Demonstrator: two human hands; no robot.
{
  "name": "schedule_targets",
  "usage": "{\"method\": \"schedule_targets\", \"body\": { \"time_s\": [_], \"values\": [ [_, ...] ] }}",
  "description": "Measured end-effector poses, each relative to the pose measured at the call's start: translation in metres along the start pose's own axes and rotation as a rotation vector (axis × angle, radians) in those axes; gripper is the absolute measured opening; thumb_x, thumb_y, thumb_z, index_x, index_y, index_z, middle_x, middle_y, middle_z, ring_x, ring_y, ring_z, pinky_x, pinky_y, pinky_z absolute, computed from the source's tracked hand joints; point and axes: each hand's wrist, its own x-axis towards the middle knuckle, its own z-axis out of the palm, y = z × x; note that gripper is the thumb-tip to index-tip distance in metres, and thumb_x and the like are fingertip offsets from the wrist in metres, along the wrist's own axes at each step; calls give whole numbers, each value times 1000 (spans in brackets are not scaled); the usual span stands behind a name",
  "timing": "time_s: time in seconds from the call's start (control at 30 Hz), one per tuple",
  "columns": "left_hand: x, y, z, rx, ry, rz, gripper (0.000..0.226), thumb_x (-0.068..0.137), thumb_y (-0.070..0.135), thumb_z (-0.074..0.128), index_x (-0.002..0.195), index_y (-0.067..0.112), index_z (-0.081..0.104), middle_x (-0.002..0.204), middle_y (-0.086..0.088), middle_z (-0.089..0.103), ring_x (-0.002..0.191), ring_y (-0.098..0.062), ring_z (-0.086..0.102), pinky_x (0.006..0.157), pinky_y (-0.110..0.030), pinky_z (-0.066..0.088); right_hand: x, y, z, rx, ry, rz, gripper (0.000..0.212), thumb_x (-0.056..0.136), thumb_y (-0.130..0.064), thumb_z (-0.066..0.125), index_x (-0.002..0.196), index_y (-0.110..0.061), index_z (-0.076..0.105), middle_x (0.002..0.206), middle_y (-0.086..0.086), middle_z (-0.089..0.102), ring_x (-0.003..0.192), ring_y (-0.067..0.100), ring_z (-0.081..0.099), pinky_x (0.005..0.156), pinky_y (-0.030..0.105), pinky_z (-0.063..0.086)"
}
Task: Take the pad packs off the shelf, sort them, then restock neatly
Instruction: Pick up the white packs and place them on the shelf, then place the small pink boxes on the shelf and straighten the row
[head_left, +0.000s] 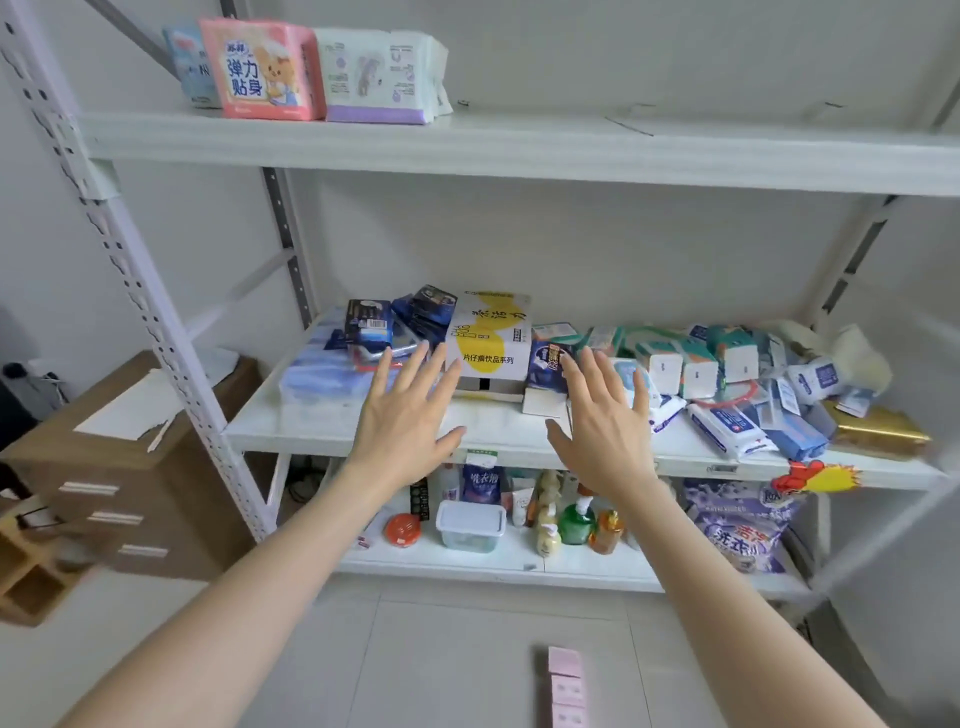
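A pink pad pack (262, 70) stands at eleven o'clock on the top shelf (571, 145), touching a white-and-purple pad pack (379, 75). A pale blue pack (189, 65) is half hidden behind it. Bare board runs toward one o'clock. At centre, the left hand (402, 415) and right hand (602, 421) hover with fingers spread, holding nothing, over the middle shelf (498, 421) front edge. They flank a white-and-yellow box (491, 338). The small packs (727, 395) heaped at three o'clock are blurred.

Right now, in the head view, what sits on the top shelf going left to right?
pale blue pack → pink pack with a cartoon bear → white pack with a purple base
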Motion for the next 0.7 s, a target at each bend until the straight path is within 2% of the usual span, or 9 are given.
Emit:
{"method": "schedule_targets", "body": {
  "time_s": [0.1, 0.2, 0.3, 0.33, 0.5, 0.7],
  "values": [
    [-41, 34, 27, -18, -74, -1, 79, 89, 59, 48, 153, 17, 27, 160, -7, 24, 149, -25, 15, 118, -55, 3, -53, 5, 23, -1, -105, 48, 76, 94, -50, 46, 155, -17, 14, 164, 8, 11, 152, 24, 8, 119, 53, -1],
    [-89, 72, 54, -34, -226, 8, 79, 89, 58, 49, 153, 18, 25, 161, -8, 21, 150, -26, 12, 117, -57, 3, -111, 8, 45, 27, -222, 100, 75, 95, -47, 44, 156, -18, 11, 164, 7, 10, 152, 23, 6, 119, 52, 0],
    [-135, 111, 76, -59, -335, 20, 80, 80, 54, 65, 147, 17, 41, 154, -9, 37, 145, -27, 30, 115, -59, 20, -167, 14, 67, 19, -353, 129, 80, 94, -49, 46, 156, -19, 5, 165, 4, 4, 152, 21, 2, 119, 51, -4],
    [-148, 123, 83, -67, -351, 27, 80, 78, 54, 66, 146, 17, 44, 153, -9, 39, 144, -27, 32, 114, -58, 21, -185, 17, 75, 16, -397, 141, 80, 95, -49, 45, 156, -19, 3, 165, 4, 2, 152, 21, 0, 119, 51, -4],
    [-197, 176, 120, -102, -551, 72, 78, 90, 52, 47, 155, 19, 18, 163, -8, 13, 151, -25, 4, 116, -56, -6, -255, 37, 110, 22, -557, 206, 78, 96, -49, 41, 156, -18, 3, 165, 6, 4, 152, 21, 0, 119, 51, -4],
    [-221, 223, 158, -122, -690, 100, 75, 94, 51, 40, 155, 22, 8, 164, -5, 5, 151, -23, -3, 115, -55, -10, -312, 70, 149, 23, -696, 250, 76, 97, -48, 40, 156, -18, 3, 165, 5, 6, 152, 21, 2, 119, 50, -3]
  ]
}}
